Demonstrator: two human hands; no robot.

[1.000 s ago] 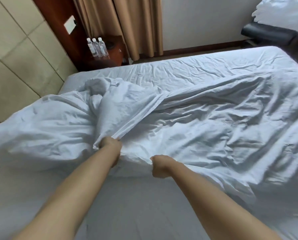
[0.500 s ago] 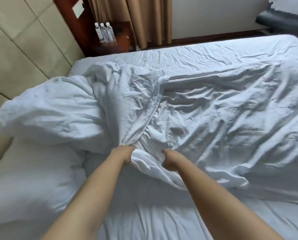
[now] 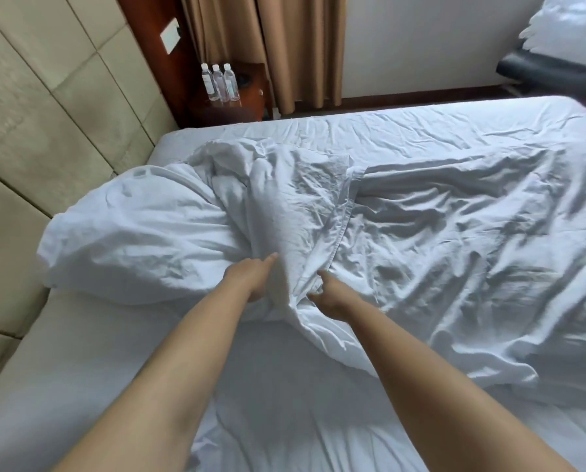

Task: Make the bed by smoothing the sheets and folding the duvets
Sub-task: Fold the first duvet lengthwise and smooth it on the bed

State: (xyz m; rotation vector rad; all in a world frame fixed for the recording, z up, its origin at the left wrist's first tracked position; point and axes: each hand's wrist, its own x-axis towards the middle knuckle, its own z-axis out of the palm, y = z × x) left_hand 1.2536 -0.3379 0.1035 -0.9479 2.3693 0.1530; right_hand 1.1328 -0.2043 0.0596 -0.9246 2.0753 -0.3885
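Fingers (image 3: 270, 265) of our left hand (image 3: 250, 279) lie straight against the duvet (image 3: 421, 253), holding nothing; our right hand (image 3: 329, 298) points one finger while its thumb seems to nip a fold, though we cannot tell for sure. We reach there, we judge, to find an edge for folding. White and badly rumpled, the duvet sprawls across the bed (image 3: 387, 131), bunched near the headboard (image 3: 46, 131).

i see the rumpled white cotton duvet (image 3: 438, 253) lying across the bed, bunched into a puffy heap at its headboard end, one hemmed edge folded back diagonally. under it the creased white fitted sheet (image 3: 284, 396) lies bare at the near side.
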